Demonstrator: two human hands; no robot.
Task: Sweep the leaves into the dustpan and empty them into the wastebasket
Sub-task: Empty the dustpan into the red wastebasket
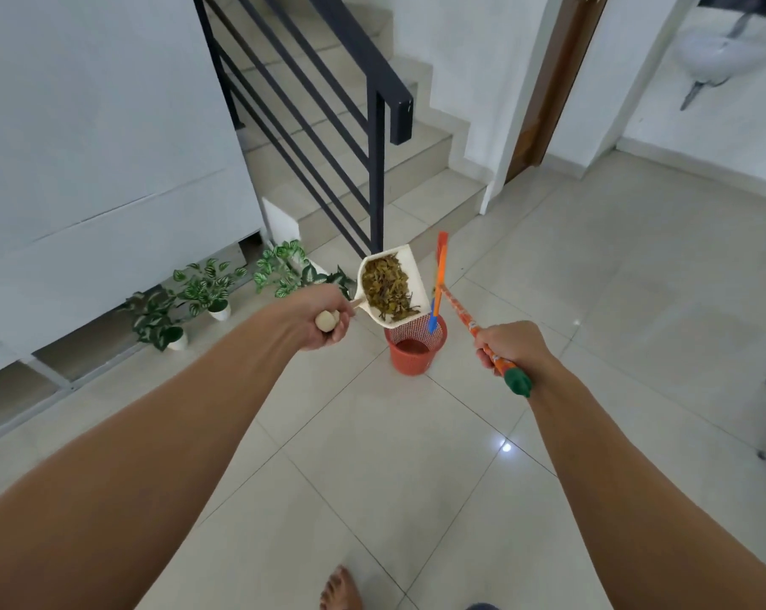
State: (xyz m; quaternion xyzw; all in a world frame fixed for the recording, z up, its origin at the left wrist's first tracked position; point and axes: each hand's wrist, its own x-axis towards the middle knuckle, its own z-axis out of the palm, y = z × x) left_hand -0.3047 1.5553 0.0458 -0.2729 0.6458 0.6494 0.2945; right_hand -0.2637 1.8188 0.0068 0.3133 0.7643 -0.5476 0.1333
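I stand on a pale tiled floor [592,301] at the foot of a staircase [421,156] with a black railing [372,94]. A white wall [86,125] runs along my left, and a row of small potted plants [205,288] lines its lower edge.

Both my bare arms reach forward and angle in toward each other. My left arm is stretched out long, the wrist bent. My left hand [324,319] is curled round the rounded end of the handle of the cream dustpan [410,257], with the knob showing between my fingers. The dustpan is lifted off the floor and points away from me, its near corner over the left rim of the orange mesh wastebasket [412,354], which stands on the floor near the bottom stair. The leaves [385,286], brown and olive, lie heaped inside the pan.

My right arm is bent closer in. My right hand [513,345] is closed in a fist round the orange broom handle [460,312], just above its green end cap [518,381]. The handle slants up and left to the orange-and-blue broom head [437,279], which sits just beside the dustpan's right edge, above the wastebasket's rim.

My bare foot [339,587] shows at the floor's near edge.
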